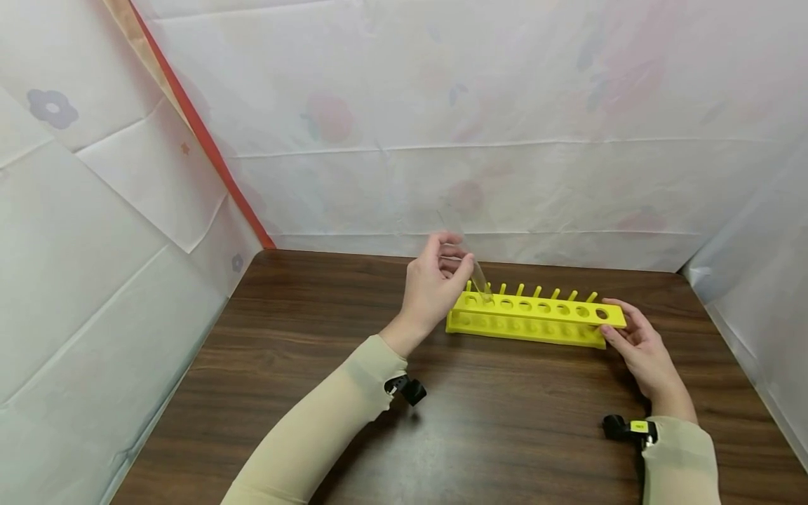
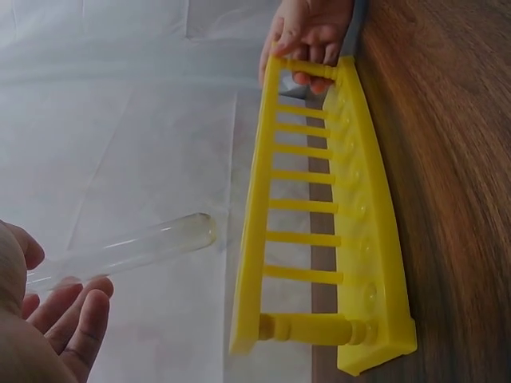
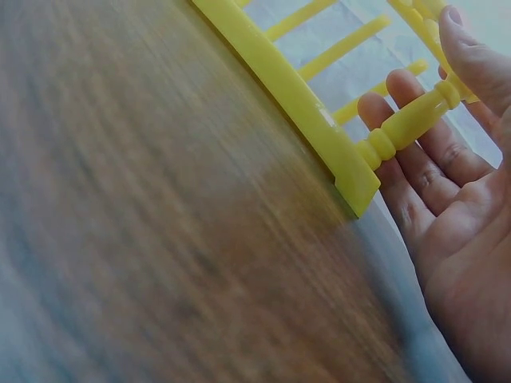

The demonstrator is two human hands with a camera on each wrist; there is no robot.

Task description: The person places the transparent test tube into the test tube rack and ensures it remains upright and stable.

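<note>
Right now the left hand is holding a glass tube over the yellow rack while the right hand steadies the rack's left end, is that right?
Not quite. The right hand steadies the rack's right end, as the head view shows. The left hand does hold the glass tube over it.

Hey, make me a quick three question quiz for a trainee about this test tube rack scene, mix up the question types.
1. True or false: the left hand pinches a clear glass test tube above the yellow test tube rack.
2. Multiple choice: where is the right hand? A) flat on the table away from the rack B) at the rack's right end, fingers on it C) holding a second tube
3. Fill in: the rack stands on a dark ____ table.

Key: 1 true; 2 B; 3 wooden.
</note>
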